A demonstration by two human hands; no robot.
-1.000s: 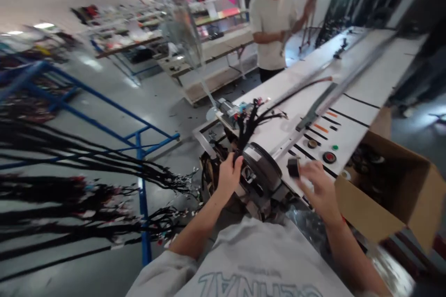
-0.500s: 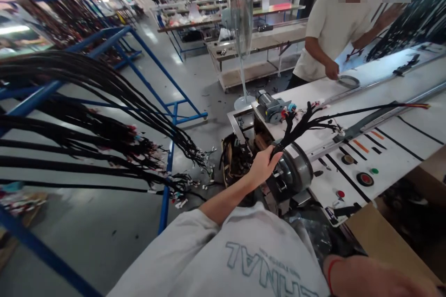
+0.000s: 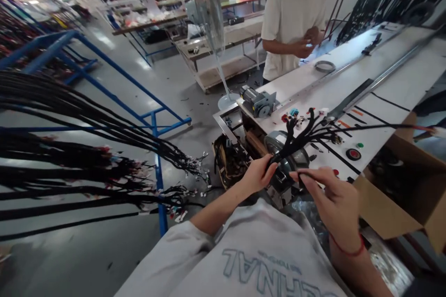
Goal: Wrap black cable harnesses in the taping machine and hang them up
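My left hand point(image 3: 258, 174) is closed around the taped trunk of a black wire harness point(image 3: 296, 143). The harness fans out above the fist into several branches with red, blue and white connectors, and one long branch reaches to the right. My right hand point(image 3: 336, 202), a red string at its wrist, is raised just right of the trunk. Its thumb and forefinger pinch a thin dark strip point(image 3: 306, 175), too small to tell its kind. Behind the harness is a round metal drum point(image 3: 278, 139) at the end of a white worktable point(image 3: 306, 93).
A blue rack point(image 3: 132, 88) hung with black harnesses point(image 3: 87, 111) stands to my left. Close on my right is an open cardboard box point(image 3: 390, 209). A standing fan point(image 3: 209, 14) and a co-worker point(image 3: 289, 28) are beyond the table. The table carries a motor point(image 3: 259, 101) and buttons.
My right hand has come up from the lower right to beside the harness, pinching a dark strip. The view has turned right. The co-worker has let go of the grey ring and brought both hands together.
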